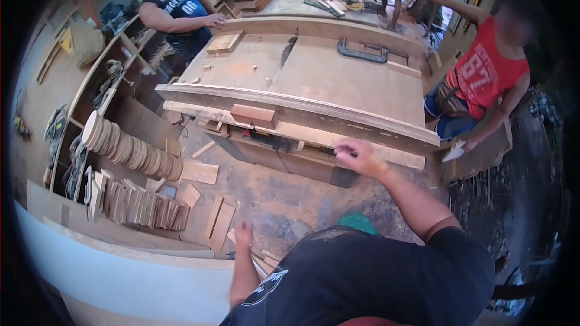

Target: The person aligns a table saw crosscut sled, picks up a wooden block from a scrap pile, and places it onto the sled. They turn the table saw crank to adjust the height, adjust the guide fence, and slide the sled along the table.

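Observation:
My right hand [357, 157] is raised at the front edge of a large wooden saw table [338, 93], its fingers loosely bent and apart, holding nothing I can see. A saw blade [289, 52] stands up through the tabletop, farther back. On the front ledge, left of that hand, rests a reddish-brown wood block [254, 115]. My left hand [243, 235] hangs low at my side, beside flat boards [220, 220] on the floor. Its fingers are too small and blurred to make out.
A C-clamp [362, 53] and a slatted wood piece [225, 43] lie on the table. Round wood discs [130, 148] and stacked boards [142, 202] stand at left. One person [181, 15] touches the table's back left; another, in red [483, 63], points at right.

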`<state>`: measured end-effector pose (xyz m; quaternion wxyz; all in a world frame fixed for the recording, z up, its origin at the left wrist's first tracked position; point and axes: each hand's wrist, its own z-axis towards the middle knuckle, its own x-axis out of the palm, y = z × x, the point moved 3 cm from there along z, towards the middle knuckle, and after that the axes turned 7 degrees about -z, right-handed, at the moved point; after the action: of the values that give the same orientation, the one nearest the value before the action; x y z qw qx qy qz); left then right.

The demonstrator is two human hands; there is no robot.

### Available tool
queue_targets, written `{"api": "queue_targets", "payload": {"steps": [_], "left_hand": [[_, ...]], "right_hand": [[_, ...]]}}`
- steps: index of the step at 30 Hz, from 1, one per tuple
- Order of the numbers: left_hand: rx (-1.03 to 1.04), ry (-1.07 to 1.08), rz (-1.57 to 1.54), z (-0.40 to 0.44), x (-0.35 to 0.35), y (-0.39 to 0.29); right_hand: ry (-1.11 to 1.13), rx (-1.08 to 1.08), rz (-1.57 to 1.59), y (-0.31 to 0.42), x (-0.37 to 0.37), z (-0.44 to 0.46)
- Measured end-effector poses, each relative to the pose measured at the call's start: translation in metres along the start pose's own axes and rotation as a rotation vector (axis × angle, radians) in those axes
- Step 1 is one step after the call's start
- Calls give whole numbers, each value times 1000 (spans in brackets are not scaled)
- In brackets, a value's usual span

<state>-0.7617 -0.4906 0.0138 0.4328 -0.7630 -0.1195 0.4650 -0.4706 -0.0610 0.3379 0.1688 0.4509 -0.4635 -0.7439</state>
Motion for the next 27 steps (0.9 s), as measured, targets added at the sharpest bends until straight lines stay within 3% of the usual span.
{"api": "queue_targets", "payload": {"steps": [1, 2, 3, 4, 5, 7, 9, 10, 13, 18, 19, 23, 25, 27], "left_hand": [[62, -75, -52, 37, -24, -61], [11, -111, -133, 66, -50, -133], [173, -178, -187, 101, -67, -177], [287, -182, -142, 140, -81, -212], [375, -181, -306, 174, -88, -241], [549, -147, -344, 218, -99, -321], [510, -18, -301, 246, -101, -390], [584, 25, -224, 266, -98, -412], [669, 196, -18, 314, -74, -459], [796, 508, 250, 368, -19, -506], [948, 574, 261, 392, -3, -497], [1000, 749, 379, 429, 36, -506], [1046, 1028, 522, 450, 55, -493], [1093, 1045, 567, 466, 59, -497]], "right_hand": [[-5, 20, 0, 4, -4, 10], [-158, -55, -160, 11, -14, 21], [-312, -139, -322, 18, -23, 34], [-317, -126, -318, 17, -28, 46], [-363, -149, -381, 15, -33, 57], [-423, -128, -453, 4, -35, 77], [-395, -105, -492, -20, -21, 92], [-370, -102, -545, -29, -17, 100], [-245, -128, -768, -16, -7, 112], [-189, 120, -558, -13, -8, 127], [-139, 174, -566, -12, -9, 129], [-214, 239, -593, -17, -4, 131], [-272, 333, -627, -20, 0, 129], [-354, 366, -685, -15, 5, 132]]}}
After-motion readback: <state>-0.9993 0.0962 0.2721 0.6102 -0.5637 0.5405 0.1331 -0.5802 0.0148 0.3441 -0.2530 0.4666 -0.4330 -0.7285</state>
